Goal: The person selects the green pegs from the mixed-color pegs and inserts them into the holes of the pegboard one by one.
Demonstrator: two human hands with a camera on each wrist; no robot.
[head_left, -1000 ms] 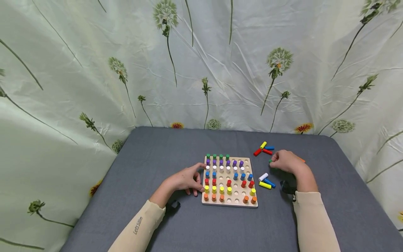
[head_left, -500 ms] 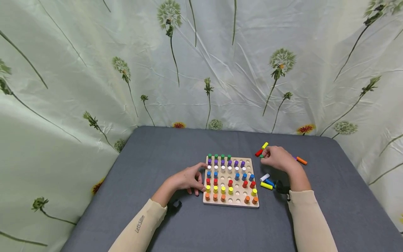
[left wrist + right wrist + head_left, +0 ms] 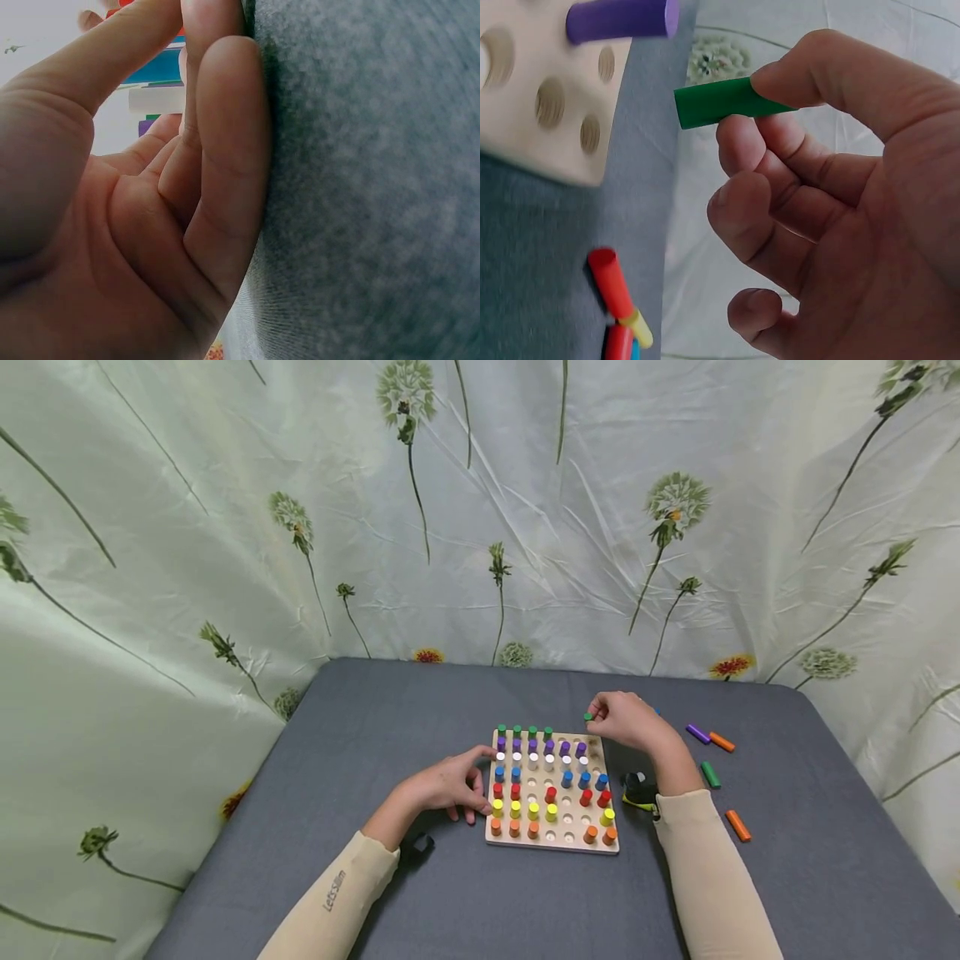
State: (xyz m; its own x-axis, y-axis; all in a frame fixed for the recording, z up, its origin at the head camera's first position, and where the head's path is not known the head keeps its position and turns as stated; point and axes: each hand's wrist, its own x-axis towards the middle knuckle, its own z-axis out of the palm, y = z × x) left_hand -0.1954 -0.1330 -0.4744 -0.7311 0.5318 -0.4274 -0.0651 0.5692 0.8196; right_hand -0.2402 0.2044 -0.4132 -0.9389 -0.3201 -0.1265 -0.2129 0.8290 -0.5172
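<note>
A wooden pegboard [image 3: 555, 848] lies on the grey table, with rows of coloured pegs standing in its holes. At its left edge my left hand [image 3: 446, 785] touches the board with spread thumb and forefinger, its other fingers beside it on the table. Through the left wrist view, a blue peg [image 3: 154, 66] and a white peg [image 3: 156, 99] show past the fingers. My right hand [image 3: 630, 722] pinches a green peg [image 3: 712, 103] between thumb and fingertips, close to the board's far right corner. The nearby holes [image 3: 550, 103] there show bare, beside a standing purple peg [image 3: 622, 20].
Right of the board lie a loose purple peg [image 3: 697, 733], a green peg [image 3: 710, 775] and orange pegs [image 3: 738, 825]. A yellow peg [image 3: 637, 803] is partly hidden by the right wrist. Red pegs [image 3: 609, 281] and a yellow one lie near the right hand. A flowered curtain [image 3: 480, 510] hangs behind.
My right hand has moved left with the green peg, from the loose pegs to the board's far right corner, uncovering pegs on the right. The left hand stays at the board's edge.
</note>
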